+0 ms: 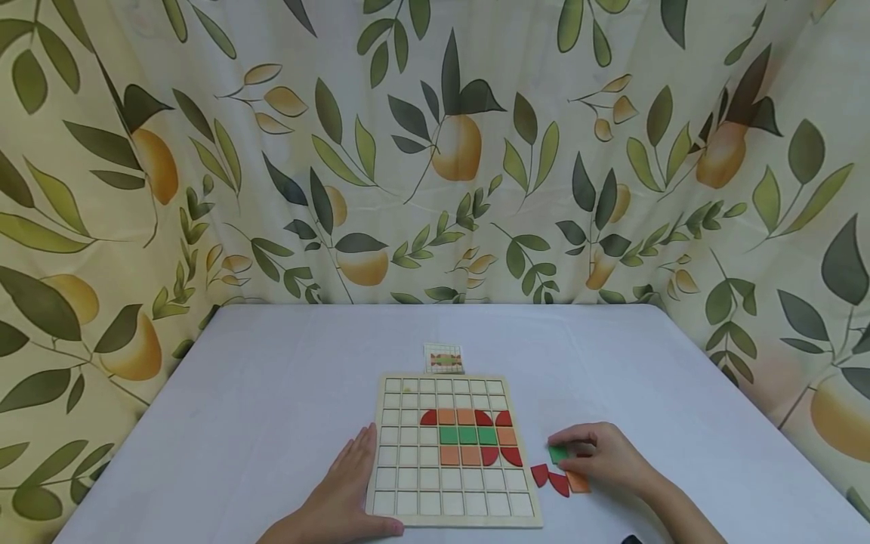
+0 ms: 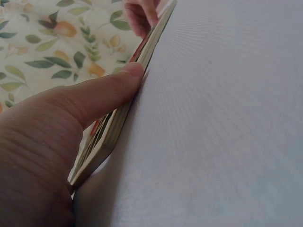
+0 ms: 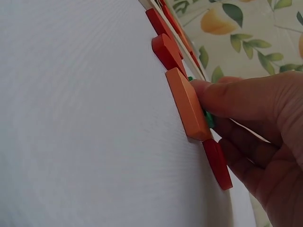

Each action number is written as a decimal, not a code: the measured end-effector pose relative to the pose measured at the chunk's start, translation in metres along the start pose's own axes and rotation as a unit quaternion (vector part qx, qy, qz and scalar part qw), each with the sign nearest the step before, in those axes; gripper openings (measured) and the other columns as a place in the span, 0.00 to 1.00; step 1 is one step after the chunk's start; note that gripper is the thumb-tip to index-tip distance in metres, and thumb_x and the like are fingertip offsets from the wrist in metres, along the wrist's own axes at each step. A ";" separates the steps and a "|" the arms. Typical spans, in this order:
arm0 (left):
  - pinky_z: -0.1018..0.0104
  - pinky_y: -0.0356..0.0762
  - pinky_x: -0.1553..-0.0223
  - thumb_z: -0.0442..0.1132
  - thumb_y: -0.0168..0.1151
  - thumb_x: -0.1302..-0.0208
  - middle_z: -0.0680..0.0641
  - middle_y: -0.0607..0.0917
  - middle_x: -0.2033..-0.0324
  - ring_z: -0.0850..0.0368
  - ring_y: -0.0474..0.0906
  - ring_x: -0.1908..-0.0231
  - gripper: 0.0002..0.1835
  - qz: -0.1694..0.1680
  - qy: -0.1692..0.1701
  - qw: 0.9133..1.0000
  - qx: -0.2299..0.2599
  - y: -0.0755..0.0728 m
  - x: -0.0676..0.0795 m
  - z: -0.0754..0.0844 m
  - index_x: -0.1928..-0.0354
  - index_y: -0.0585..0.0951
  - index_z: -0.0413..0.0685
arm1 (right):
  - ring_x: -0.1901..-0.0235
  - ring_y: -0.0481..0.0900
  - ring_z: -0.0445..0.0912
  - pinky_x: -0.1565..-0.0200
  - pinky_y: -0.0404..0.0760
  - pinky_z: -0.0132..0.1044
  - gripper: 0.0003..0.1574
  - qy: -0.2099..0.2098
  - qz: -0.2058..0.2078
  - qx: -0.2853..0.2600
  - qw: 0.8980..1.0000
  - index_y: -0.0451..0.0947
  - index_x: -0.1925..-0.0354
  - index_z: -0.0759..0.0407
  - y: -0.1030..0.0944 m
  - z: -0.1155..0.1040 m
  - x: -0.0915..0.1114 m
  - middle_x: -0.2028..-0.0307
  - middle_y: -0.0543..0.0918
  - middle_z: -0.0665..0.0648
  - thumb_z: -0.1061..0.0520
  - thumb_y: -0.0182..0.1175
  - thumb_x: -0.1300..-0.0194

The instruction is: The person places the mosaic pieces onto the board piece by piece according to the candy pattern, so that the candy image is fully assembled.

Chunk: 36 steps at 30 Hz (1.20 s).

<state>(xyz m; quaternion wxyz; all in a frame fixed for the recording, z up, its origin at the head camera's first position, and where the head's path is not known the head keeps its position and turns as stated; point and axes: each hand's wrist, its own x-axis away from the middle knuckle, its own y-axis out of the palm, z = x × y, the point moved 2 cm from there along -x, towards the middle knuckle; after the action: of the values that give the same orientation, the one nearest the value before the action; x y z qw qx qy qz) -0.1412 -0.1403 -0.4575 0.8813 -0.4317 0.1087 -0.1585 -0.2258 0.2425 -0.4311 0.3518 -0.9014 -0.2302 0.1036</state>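
Observation:
A wooden grid board [image 1: 469,521] lies on the table, with red quarter-circle, orange square and green square tiles in its right part. My left hand [image 1: 340,483] holds its fingers extended along the board's left edge, thumb at the near edge; the thumb [image 2: 106,94] touches the rim in the left wrist view. Right of the board, my right hand [image 1: 612,457] pinches a green square tile [image 1: 558,454] between thumb and fingers. Close below that hand lie an orange square tile [image 1: 578,483] and red quarter-circle tiles [image 1: 559,484]. Another red tile [image 3: 218,165] lies beside the fingers in the right wrist view.
A small pattern card [image 1: 445,358] with a coloured grid picture lies just beyond the board's far edge. White cloth covers the table [image 1: 272,393]. A curtain with fruit and leaves [image 1: 435,151] hangs behind and at both sides. A small dark object [image 1: 631,539] shows at the bottom edge.

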 end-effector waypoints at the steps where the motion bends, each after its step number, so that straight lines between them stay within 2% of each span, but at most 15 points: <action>1: 0.47 0.39 0.37 0.74 0.62 0.62 0.37 0.45 0.31 0.45 0.36 0.31 0.70 0.001 0.000 1.000 0.000 0.000 0.000 0.000 0.31 0.40 0.31 | 0.60 0.78 0.39 0.56 0.78 0.40 0.15 -0.001 0.002 0.002 1.000 0.83 0.59 0.57 0.000 0.000 0.000 0.61 0.83 0.51 0.55 0.69 0.48; 7: 0.66 0.29 0.36 0.74 0.62 0.63 0.38 0.45 0.30 0.46 0.37 0.31 0.70 0.008 0.004 1.000 0.002 -0.001 0.000 -0.001 0.31 0.41 0.33 | 0.57 0.78 0.43 0.54 0.77 0.44 0.17 0.011 0.018 0.013 1.000 0.83 0.59 0.56 0.000 -0.004 -0.003 0.61 0.84 0.48 0.52 0.69 0.49; 9: 0.67 0.28 0.37 0.74 0.61 0.63 0.38 0.45 0.30 0.46 0.37 0.31 0.70 0.008 0.006 1.000 0.000 -0.001 0.001 -0.001 0.31 0.41 0.32 | 0.56 0.78 0.45 0.54 0.77 0.45 0.18 0.016 0.023 0.013 1.000 0.83 0.59 0.56 0.001 -0.007 -0.005 0.61 0.84 0.48 0.51 0.69 0.49; 14: 0.55 0.35 0.37 0.74 0.61 0.62 0.37 0.45 0.31 0.46 0.36 0.31 0.70 0.004 0.005 1.000 -0.003 -0.001 0.000 -0.002 0.31 0.40 0.32 | 0.55 0.77 0.49 0.53 0.75 0.51 0.19 0.010 0.031 0.008 0.999 0.83 0.58 0.57 0.006 -0.015 -0.013 0.61 0.83 0.49 0.51 0.70 0.49; 16: 0.52 0.36 0.37 0.74 0.61 0.62 0.37 0.45 0.31 0.46 0.36 0.31 0.70 0.002 0.003 1.000 -0.003 -0.001 0.000 -0.002 0.31 0.40 0.32 | 0.55 0.78 0.49 0.52 0.73 0.54 0.18 0.001 0.033 0.008 0.999 0.83 0.59 0.57 0.008 -0.018 -0.015 0.61 0.84 0.48 0.52 0.70 0.49; 21: 0.51 0.36 0.37 0.75 0.61 0.62 0.37 0.45 0.31 0.46 0.36 0.31 0.70 -0.002 0.002 1.000 -0.006 -0.001 -0.001 0.000 0.31 0.40 0.31 | 0.57 0.78 0.47 0.52 0.72 0.57 0.17 -0.016 0.039 0.012 0.999 0.84 0.59 0.57 0.011 -0.022 -0.020 0.62 0.84 0.47 0.53 0.70 0.49; 36: 0.47 0.38 0.36 0.75 0.60 0.62 0.36 0.44 0.31 0.45 0.36 0.31 0.71 -0.003 -0.001 1.000 -0.008 0.000 -0.001 -0.001 0.31 0.40 0.31 | 0.58 0.78 0.45 0.52 0.74 0.54 0.19 -0.030 0.036 0.000 0.999 0.83 0.58 0.58 0.024 -0.037 -0.033 0.62 0.83 0.47 0.53 0.70 0.49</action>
<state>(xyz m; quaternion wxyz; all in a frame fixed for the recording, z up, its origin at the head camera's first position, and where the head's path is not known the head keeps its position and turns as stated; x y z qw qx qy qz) -0.1428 -0.1407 -0.4576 0.8773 -0.4393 0.1079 -0.1600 -0.2342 0.1896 -0.4196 0.3407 -0.9055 -0.2086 0.1432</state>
